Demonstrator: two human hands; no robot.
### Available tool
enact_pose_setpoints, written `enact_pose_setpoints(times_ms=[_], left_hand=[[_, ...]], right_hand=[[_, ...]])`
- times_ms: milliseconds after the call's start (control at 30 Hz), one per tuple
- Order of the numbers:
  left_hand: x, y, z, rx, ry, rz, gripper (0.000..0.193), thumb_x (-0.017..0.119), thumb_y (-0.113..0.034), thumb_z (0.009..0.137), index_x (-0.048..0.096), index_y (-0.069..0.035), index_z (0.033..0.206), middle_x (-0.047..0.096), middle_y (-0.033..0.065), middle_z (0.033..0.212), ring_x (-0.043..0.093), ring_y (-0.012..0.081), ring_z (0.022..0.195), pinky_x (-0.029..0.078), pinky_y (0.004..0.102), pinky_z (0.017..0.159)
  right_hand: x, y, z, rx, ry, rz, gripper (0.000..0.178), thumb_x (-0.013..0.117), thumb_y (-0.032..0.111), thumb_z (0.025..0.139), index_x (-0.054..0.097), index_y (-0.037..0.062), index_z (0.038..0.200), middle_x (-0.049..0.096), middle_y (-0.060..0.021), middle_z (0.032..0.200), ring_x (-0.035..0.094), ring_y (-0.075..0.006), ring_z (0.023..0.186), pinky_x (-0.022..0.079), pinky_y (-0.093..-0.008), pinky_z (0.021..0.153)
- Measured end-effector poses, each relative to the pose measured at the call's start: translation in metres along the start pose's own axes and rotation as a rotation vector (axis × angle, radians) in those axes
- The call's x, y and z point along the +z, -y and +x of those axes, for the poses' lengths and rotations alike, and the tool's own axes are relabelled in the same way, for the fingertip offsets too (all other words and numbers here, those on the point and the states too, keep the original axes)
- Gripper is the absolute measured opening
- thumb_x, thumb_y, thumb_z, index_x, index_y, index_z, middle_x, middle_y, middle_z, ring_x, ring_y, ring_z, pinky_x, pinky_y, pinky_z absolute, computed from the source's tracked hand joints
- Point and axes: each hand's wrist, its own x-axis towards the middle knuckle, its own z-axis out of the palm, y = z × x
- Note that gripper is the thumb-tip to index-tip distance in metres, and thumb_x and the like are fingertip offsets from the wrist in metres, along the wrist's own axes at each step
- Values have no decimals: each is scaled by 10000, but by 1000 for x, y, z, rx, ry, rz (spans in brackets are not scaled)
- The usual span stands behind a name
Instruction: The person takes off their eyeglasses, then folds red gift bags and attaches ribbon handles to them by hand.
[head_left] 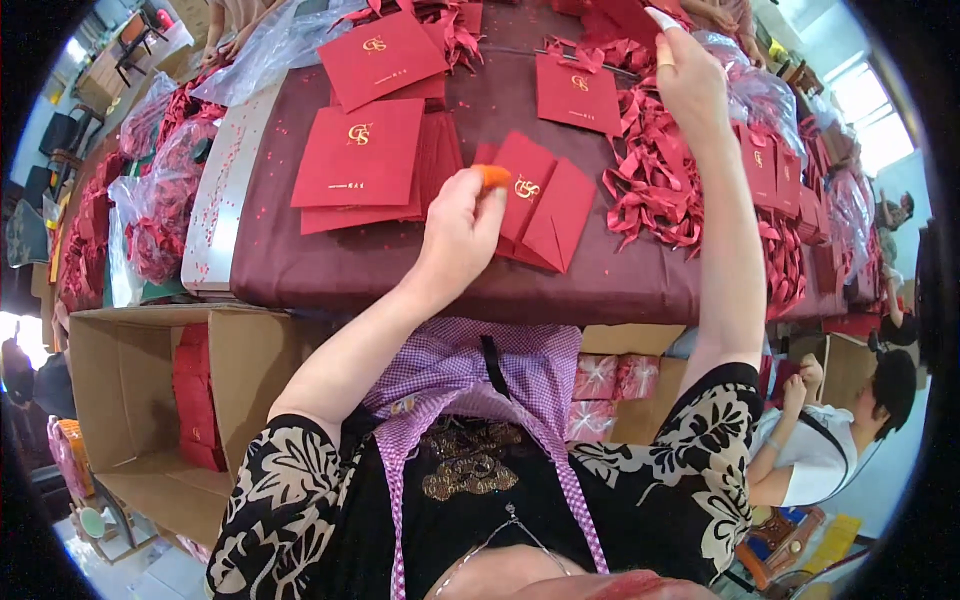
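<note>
My left hand (462, 225) is closed, with an orange finger cover on one fingertip. It hovers over or touches the edge of red gift envelopes (528, 190); whether it pinches one is hidden. One red envelope beside it has a folded flap (560, 215). Stretched far forward and right, my right hand (692, 85) has a white cover on a fingertip and a pale band on the thumb. Its fingertips are apart beside red bags or envelopes (605, 25) at the table's far side. Below it lies a heap of red ribbons (655, 170).
Stacks of red envelopes (360, 155) stand on the dark red tablecloth (290, 255). Another red envelope (578, 92) lies farther back. An open cardboard box (120, 350) with red packets is below left. Clear plastic bags (255, 60) sit around. A person (820, 440) works at right.
</note>
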Motion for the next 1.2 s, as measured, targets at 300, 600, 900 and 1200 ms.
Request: enact_pose_setpoints(times_ms=[300, 600, 900, 1200], left_hand=[[9, 33, -16, 329, -62, 291, 271, 631, 41, 723, 579, 11, 987, 537, 143, 1127, 522, 327, 994, 407, 413, 854], [6, 30, -19, 312, -88, 289, 260, 616, 56, 719, 579, 15, 974, 537, 152, 1128, 522, 331, 991, 416, 410, 853], [7, 39, -19, 369, -171, 301, 223, 596, 51, 753, 610, 6, 970, 594, 154, 1073, 558, 320, 1006, 430, 383, 902], [10, 16, -51, 820, 65, 269, 222, 626, 23, 627, 628, -16, 846, 625, 116, 1027, 578, 282, 876, 442, 393, 777]], right_hand=[[134, -35, -82, -158, 500, -26, 326, 415, 43, 869, 563, -5, 1156, 628, -212, 1104, 599, -350, 1044, 475, -439, 891], [131, -38, -82, -86, 620, 156, 352, 431, 27, 889, 558, 5, 1217, 556, -231, 1246, 531, -353, 1173, 424, -403, 1009], [38, 19, -101, 347, 221, 601, 321, 552, 69, 914, 618, 118, 1225, 687, -89, 1055, 608, -99, 824, 470, -255, 750], [-46, 101, -283, 495, -28, 740, 163, 548, -47, 896, 654, -20, 1016, 687, -119, 955, 659, -160, 768, 548, -285, 698]])
